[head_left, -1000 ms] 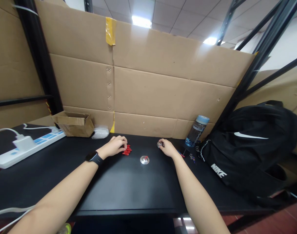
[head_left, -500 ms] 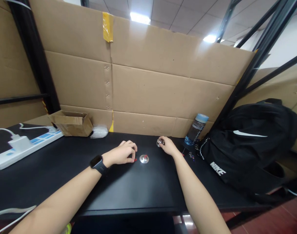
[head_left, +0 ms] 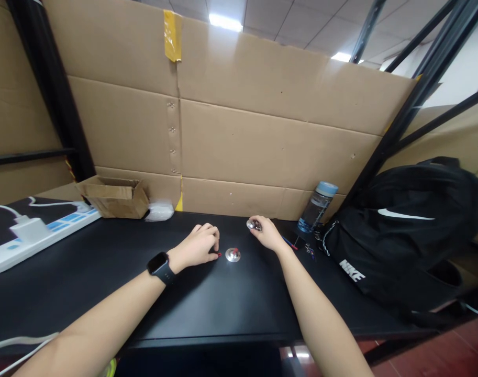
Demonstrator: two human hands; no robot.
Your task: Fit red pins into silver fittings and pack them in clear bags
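A small shiny finger cymbal [head_left: 233, 255], domed with a red cord at its middle, lies on the black table [head_left: 199, 309]. Left of it, my left hand [head_left: 199, 245] rests low over the tabletop, fingers curled but apart from the thumb. A short red loop [head_left: 219, 254] lies at the thumb's tip; the hand does not appear to grip it. Farther back, my right hand [head_left: 267, 233] grips a second metal cymbal [head_left: 254, 225] by its edge, tilted so its round face shows. My fingers hide part of it.
A blue-lidded bottle [head_left: 317, 207], small keys or trinkets [head_left: 309, 251] and a black backpack [head_left: 411, 235] stand on the right. Toward the left are a power strip [head_left: 62, 230], an open cardboard box [head_left: 117, 199] and a clear plastic packet [head_left: 160, 211]. Cardboard walls the back.
My right hand has shifted slightly left and up, turning the cymbal it holds so more of its face shows. A blue-and-red stick is uncovered beside the wrist. My left hand has barely moved.
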